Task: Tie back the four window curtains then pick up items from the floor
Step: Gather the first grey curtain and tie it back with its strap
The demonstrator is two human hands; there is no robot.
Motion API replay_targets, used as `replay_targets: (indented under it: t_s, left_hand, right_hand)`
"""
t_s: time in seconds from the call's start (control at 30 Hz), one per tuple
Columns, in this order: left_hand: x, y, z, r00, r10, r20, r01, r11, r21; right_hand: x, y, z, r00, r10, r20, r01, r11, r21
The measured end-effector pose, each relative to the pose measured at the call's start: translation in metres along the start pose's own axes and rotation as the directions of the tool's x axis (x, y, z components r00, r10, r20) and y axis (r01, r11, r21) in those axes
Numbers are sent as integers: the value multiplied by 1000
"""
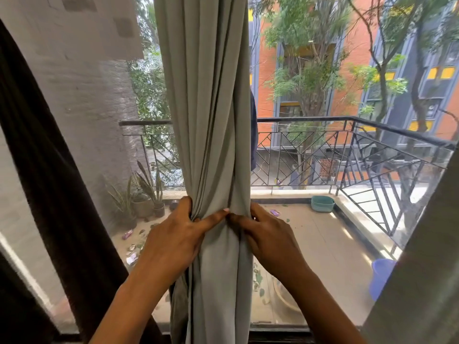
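the grey curtain [206,108] hangs in the middle of the window [310,219], bunched into one thick column of folds, and both hands clasp it at about sill-side height

the left hand [173,237] wraps the bunch from its left side, fingers curled round behind the folds and thumb [213,218] laid across the front. the right hand [269,235] does the same from the right, and its thumb meets the left thumb tip to tip on the front of the cloth. both hands grip the curtain, so neither is free

this looks like the gathering step of tying back one curtain: the cloth is squeezed narrow but nothing binds it yet. no tie, cord or hook shows anywhere, so i cannot tell what it will be fastened with

a dark curtain [49,157] hangs at the far left and a pale one [422,244] at the far right; whether either is tied i cannot tell

next move, as i judge it: keep the bunch pinched in one hand while the other brings a tie round it or knots the cloth on itself, without letting folds slip out. the room floor is out of view, so the pick-up part looks well off
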State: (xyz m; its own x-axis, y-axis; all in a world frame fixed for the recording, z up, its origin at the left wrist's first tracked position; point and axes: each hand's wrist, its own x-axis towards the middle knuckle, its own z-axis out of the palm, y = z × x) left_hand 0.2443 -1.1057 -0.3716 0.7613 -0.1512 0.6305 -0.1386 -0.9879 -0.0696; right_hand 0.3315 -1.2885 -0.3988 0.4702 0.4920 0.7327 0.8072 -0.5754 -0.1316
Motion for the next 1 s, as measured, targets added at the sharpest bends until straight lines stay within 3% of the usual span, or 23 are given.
replay_targets:
  t_s: [0.1, 0.2, 0.33, 0.43, 0.5, 0.6, 0.7, 0.83, 0.93, 1.0]
  left_hand:
    - [9, -4, 4, 969, -141, 203, 142, 990, 9]
    - [22, 16, 2, 946, -219, 239, 219, 975, 26]
    - [24, 34, 5, 972, -210, 107, 222, 969, -110]
    - [7, 30, 14, 974, -203, -104, 164, 940, -299]
    - [-3, 31, 14, 884, -416, -212, 257, 812, -523]
    - [-7, 34, 15, 726, -671, -151, 370, 566, -736]
    - [-2, 37, 14, 701, -713, -12, 361, 369, -856]
    - [3, 43, 15, 711, -703, 10, 348, 341, -873]
    - [4, 43, 14, 718, -694, 47, 330, 281, -901]
    - [5, 43, 11, 730, -674, 116, 313, 179, -933]
  right_hand:
    - [-10, -6, -1, 982, 137, -129, -106, 970, 220]
    - [-13, -22, 0, 946, 249, -206, -186, 941, 284]
    - [-6, -49, 0, 951, 221, -215, -166, 954, 248]
    - [-4, -55, 1, 919, 359, -161, -265, 867, 421]
    - [-6, -53, 6, 870, 477, -127, -331, 755, 566]
    - [-9, -51, 15, 833, 533, -148, -331, 694, 639]
    - [-7, -55, 19, 862, 459, -214, -268, 772, 577]
    - [-3, -52, 19, 867, 439, -237, -237, 781, 578]
    - [-5, -49, 17, 869, 447, -210, -208, 717, 666]
    - [-5, -47, 17, 864, 483, -143, -202, 594, 779]
